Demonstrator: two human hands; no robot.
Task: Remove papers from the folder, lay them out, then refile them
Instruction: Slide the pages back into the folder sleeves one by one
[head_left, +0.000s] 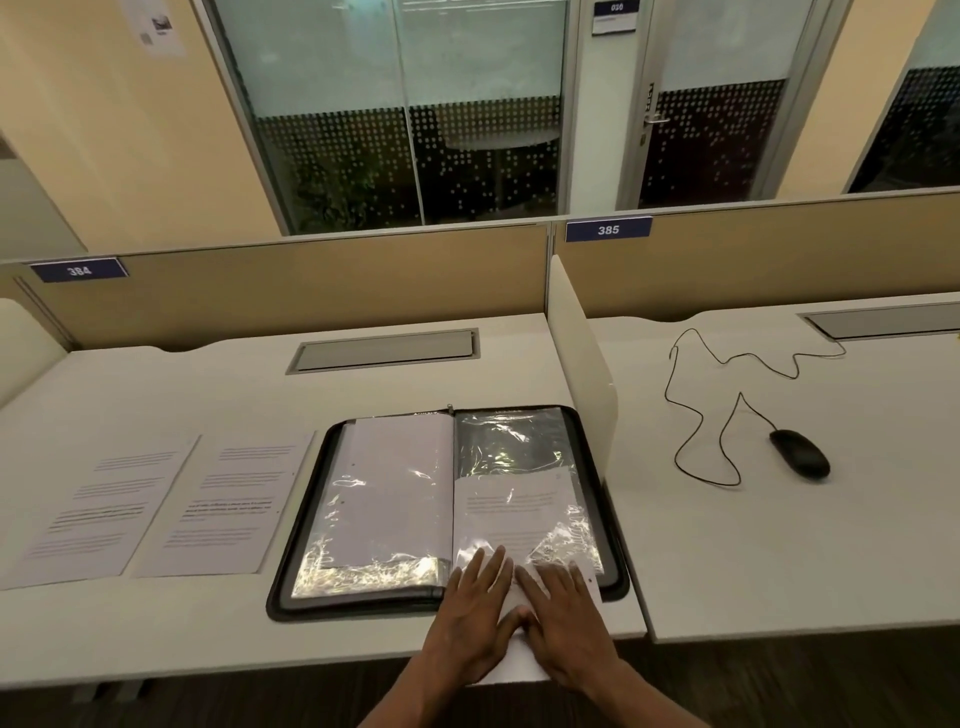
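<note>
Both hands flat, fingers straight: left hand (475, 618), right hand (563, 616) pressed on sheet (511, 512) half-sleeved in folder (449, 512); two papers (156, 512) laid at 9 o'clock.

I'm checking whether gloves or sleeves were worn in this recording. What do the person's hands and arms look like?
Both the left hand and the right hand are bare: no gloves, and no rings or watch visible. The forearms are uncovered as far as the frame shows, with no sleeve in view.
</note>
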